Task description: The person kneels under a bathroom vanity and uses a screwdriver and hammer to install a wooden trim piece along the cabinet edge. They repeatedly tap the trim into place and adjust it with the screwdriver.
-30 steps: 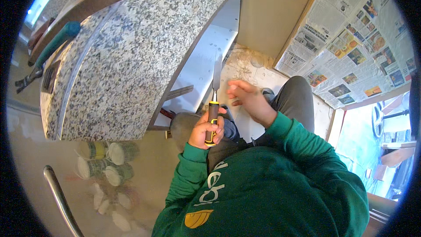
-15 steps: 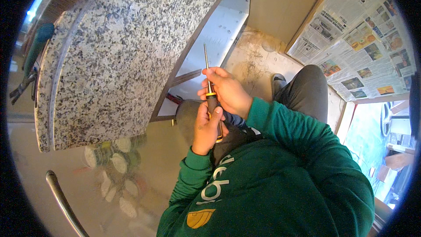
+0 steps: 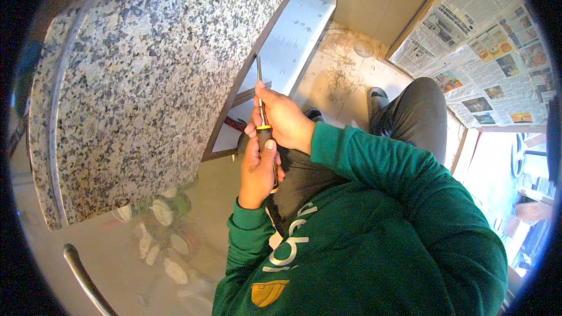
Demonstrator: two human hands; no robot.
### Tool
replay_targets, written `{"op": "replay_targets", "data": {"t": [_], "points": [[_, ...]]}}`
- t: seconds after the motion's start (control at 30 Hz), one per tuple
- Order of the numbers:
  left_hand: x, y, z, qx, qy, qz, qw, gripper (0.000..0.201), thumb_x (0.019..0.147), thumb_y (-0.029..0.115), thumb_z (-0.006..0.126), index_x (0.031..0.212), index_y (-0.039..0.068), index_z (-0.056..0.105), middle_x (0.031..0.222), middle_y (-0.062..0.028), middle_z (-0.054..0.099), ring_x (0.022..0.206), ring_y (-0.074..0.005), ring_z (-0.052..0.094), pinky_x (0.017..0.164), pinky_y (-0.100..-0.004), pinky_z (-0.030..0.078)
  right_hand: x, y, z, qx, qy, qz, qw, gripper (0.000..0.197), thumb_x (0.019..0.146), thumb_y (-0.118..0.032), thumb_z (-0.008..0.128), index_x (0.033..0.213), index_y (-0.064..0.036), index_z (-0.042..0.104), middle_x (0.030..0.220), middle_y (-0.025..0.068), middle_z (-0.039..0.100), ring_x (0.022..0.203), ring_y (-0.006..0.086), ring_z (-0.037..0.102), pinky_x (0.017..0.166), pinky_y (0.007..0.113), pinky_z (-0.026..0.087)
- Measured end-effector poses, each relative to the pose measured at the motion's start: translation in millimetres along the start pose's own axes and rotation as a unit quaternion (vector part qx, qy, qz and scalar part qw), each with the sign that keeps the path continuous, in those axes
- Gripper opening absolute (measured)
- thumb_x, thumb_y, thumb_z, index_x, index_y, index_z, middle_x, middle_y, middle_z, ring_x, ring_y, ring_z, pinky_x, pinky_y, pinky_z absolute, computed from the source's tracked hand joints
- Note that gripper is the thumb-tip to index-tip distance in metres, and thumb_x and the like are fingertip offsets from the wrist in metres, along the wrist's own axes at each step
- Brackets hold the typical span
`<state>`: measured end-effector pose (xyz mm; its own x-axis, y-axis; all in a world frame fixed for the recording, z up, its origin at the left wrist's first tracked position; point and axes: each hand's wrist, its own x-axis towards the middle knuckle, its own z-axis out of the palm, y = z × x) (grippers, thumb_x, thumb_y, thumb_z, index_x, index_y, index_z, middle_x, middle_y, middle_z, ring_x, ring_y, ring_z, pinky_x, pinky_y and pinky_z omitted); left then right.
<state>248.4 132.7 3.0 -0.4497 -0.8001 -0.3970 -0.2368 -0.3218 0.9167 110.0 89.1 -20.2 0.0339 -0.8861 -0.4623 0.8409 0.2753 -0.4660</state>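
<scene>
My left hand (image 3: 256, 167) wraps the handle of the chisel (image 3: 264, 134) beside the right edge of the granite surface (image 3: 158, 76), and my right hand (image 3: 287, 118) curls around its metal, so a loosened left grip could let the blade slide and nick me.

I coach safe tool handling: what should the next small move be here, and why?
I'd probably ease the right hand off the metal shaft: its fingers are at the shaft near the bare tip, while the left hand grips the handle, which seems enough hold.
</scene>
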Motion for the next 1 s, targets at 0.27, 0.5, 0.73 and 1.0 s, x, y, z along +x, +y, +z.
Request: {"op": "replay_targets", "data": {"t": [0.27,0.5,0.73,1.0], "points": [[-1.8,6.4,-4.0,0.015,0.006,-0.008,1.000,0.027,0.105,0.032,0.050,0.107,0.004,0.048,0.072,-0.0040,0.053,0.046,-0.0123,0.052,0.041,-0.0268,0.042,2.6,3.5,6.1,0.003,0.011,-0.015,1.000,0.049,0.101,-0.057,0.050,0.095,-0.0078,0.047,0.059,0.0077,0.050,0.053,0.0298,0.059,0.050,0.042,0.049],[-2.4,10.8,-3.4,0.035,0.009,-0.008,0.999,0.026,0.105,0.030,0.049,0.105,0.004,0.048,0.072,-0.0043,0.053,0.046,-0.0129,0.052,0.041,-0.0273,0.042,3.2,6.2,8.2,-0.003,0.002,-0.040,0.999,0.048,0.103,-0.055,0.046,0.091,-0.0086,0.046,0.058,0.0066,0.048,0.049,0.0273,0.056,0.047,0.041,0.046],[5.0,8.2,-5.3,0.051,0.010,-0.018,0.999,0.023,0.106,0.030,0.048,0.109,0.007,0.051,0.074,-0.0035,0.053,0.047,-0.0134,0.051,0.043,-0.0273,0.042,6.3,3.4,5.4,0.008,-0.013,-0.049,0.999,0.046,0.102,-0.053,0.050,0.091,-0.0086,0.048,0.060,0.0075,0.049,0.055,0.0272,0.057,0.053,0.040,0.046],[14.0,16.3,-8.4,0.065,-0.011,-0.001,0.998,0.025,0.106,0.032,0.048,0.107,0.007,0.051,0.074,-0.0033,0.053,0.048,-0.0131,0.052,0.043,-0.0274,0.043,14.3,-0.7,7.0,0.013,0.006,-0.065,0.998,0.046,0.104,-0.052,0.046,0.089,-0.0079,0.046,0.058,0.0067,0.047,0.050,0.0260,0.055,0.048,0.040,0.044]]}}
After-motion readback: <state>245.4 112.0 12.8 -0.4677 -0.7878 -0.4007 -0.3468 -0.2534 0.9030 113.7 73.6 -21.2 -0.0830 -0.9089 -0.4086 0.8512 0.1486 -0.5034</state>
